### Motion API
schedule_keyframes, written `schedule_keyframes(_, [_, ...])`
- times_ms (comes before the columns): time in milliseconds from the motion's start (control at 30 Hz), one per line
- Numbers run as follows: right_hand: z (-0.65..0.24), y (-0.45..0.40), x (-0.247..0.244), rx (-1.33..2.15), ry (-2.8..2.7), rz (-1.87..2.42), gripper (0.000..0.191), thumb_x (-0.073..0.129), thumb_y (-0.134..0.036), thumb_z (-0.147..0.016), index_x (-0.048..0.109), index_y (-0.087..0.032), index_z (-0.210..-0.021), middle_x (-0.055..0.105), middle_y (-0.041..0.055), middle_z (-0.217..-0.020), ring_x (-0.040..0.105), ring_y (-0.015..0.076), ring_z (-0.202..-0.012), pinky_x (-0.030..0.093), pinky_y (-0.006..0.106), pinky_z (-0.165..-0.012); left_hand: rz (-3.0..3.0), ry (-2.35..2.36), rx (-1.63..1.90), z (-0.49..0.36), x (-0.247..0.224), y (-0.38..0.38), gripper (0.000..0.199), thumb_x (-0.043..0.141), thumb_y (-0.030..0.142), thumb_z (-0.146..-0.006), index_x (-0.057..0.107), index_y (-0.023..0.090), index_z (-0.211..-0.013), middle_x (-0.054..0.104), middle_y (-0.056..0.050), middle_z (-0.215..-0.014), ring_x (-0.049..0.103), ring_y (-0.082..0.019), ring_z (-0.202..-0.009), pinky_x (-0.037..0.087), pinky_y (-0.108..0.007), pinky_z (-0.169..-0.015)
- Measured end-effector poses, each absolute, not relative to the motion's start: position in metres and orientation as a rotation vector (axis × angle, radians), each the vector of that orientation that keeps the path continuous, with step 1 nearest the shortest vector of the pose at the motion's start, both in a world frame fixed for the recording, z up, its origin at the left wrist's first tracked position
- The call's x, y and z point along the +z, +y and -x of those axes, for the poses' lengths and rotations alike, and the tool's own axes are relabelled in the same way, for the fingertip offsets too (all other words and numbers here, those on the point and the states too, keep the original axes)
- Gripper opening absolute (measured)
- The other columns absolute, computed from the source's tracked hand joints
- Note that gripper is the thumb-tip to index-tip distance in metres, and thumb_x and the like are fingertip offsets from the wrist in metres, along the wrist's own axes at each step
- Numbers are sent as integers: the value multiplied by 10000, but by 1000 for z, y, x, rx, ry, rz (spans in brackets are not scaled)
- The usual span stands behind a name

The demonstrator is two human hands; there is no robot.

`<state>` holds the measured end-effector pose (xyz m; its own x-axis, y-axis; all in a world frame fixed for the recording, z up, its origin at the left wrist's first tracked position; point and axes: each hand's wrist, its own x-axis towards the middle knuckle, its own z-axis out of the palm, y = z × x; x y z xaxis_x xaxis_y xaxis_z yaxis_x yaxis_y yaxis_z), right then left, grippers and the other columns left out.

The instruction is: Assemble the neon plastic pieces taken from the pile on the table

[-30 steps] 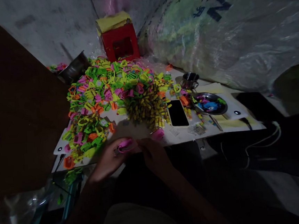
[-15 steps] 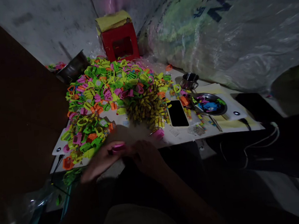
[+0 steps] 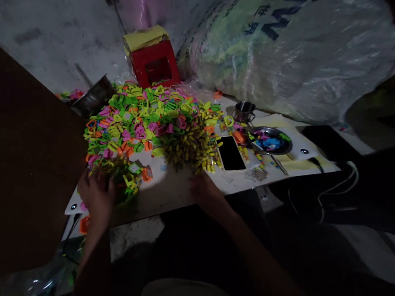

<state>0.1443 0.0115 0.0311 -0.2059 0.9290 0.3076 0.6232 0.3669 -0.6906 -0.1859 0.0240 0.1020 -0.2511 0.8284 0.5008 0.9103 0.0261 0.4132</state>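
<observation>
In the head view, the left hand (image 3: 97, 191) had left the right one and reached into the small pile of coloured plastic pieces (image 3: 130, 180) near the tabletop's (image 3: 167, 192) near left corner; whether its fingers gripped one could not be told. The right hand (image 3: 204, 189) was at the near edge, fingers curled, just below the yellow heap (image 3: 192, 146); its contents could not be made out. The pink piece earlier between the hands no longer showed.
</observation>
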Motion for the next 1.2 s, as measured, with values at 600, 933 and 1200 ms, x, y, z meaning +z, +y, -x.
schedule_keyframes(600, [-149, 22, 42, 263, -2114, 1739, 190, 503, -288, -926, 645, -198, -1014, 650, 109, -996, 550, 270, -956, 340, 401, -814, 3050, -1689, -1081, 31, 26, 33, 406, 616, 295, -812, 573, 188, -1200, 607, -116, -1163, 562, -236, -1083, 446, -389, -969])
schedule_keyframes(933, [-167, 26, 23, 542, -1786, 1356, 213, 510, -192, -831, 664, -160, -975, 661, 116, -1005, 581, 240, -982, 442, 386, -887, 3080, -1913, -1382, 21, 61, 5, 255, 625, 241, -779, 579, 183, -1023, 624, -75, -1024, 585, -209, -966, 471, -352, -872])
schedule_keyframes(1200, [-166, 13, 39, 1059, -1327, 1182, 235, 612, -382, -806, 617, -199, -954, 650, 28, -886, 602, 178, -822, 472, 293, -728, 2951, -1968, -1880, 23, 75, -16, 367, 708, 231, -741, 547, 201, -1070, 603, -73, -1116, 570, -187, -1052, 455, -313, -916])
